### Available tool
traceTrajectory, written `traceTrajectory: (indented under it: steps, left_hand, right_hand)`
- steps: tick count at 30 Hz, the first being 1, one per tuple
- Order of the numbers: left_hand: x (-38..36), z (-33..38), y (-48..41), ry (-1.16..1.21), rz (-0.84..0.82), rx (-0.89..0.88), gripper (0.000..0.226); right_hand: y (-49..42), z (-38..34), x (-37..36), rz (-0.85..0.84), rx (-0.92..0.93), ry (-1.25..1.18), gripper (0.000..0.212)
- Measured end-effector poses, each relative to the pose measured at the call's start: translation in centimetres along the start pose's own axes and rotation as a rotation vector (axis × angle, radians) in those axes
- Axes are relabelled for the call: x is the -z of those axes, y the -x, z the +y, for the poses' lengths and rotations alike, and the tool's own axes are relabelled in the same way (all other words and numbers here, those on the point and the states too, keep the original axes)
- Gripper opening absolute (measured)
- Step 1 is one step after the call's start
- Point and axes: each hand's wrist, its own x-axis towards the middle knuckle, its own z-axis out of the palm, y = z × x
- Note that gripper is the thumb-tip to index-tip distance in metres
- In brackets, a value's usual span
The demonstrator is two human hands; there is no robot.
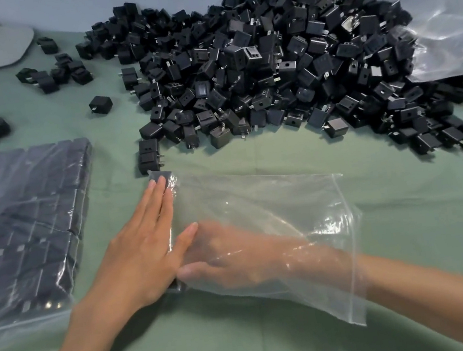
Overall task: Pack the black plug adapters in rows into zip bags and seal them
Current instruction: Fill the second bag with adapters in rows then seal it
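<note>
Clear zip bag [272, 199] flat on the green-clothed desk [407, 210], mouth and zip strip [350, 248] toward the right. Thin, limp, glossy film; creases and clings, and likely slides on the cloth unless pinned. Pinned by the left hand [142, 247], laid flat on the closed end from outside, fingers [155, 195] straight and side by side. Right hand [229, 253] inside the bag through the mouth, forearm and all, blurred behind the film; fingers pointing at the closed end, but impossible to tell whether pinching anything. One black plug adapter [162, 175] tucked in the far corner of the bag, just beyond the left fingertips; another dark block [177, 287] in the near corner (probably a second adapter, half hidden by the left hand).

Loose adapters in a big pile [268, 66] beyond the bag: small boxy blocks of hard matt plastic, flat metal prongs on one face, socket holes on another. Stiff, light singly, easy to pinch across two flat sides; prongs apt to snag or pierce the film, so better set down than shoved. Heavy once massed, to judge by the filled bag [22, 219] at the left, packed in tight rows. Best lifted from beneath, not by the strip. Crumpled clear sack [441, 26] behind the pile at the right.
</note>
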Motion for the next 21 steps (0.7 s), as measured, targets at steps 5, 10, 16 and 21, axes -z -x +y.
traceTrajectory:
  steps: [5,10,16,21]
  left_hand:
    - [0.1,0.0,-0.2,-0.082,-0.027,0.001,0.083]
    - [0.2,-0.3,-0.3,-0.132,-0.055,-0.044,0.090]
    - [0.4,-0.3,-0.3,-0.143,-0.082,-0.086,0.106]
    - [0.4,-0.5,-0.4,-0.134,-0.085,-0.073,0.116]
  right_hand:
    - [7.8,3.2,5.2,-0.058,-0.244,-0.156,0.033]
    - [14.9,5.2,5.5,-0.111,-0.407,-0.129,0.065]
    - [14.7,4.3,6.7,-0.275,-0.420,-0.161,0.080]
    - [13.7,2.9,9.6,-0.455,-0.531,-0.024,0.070]
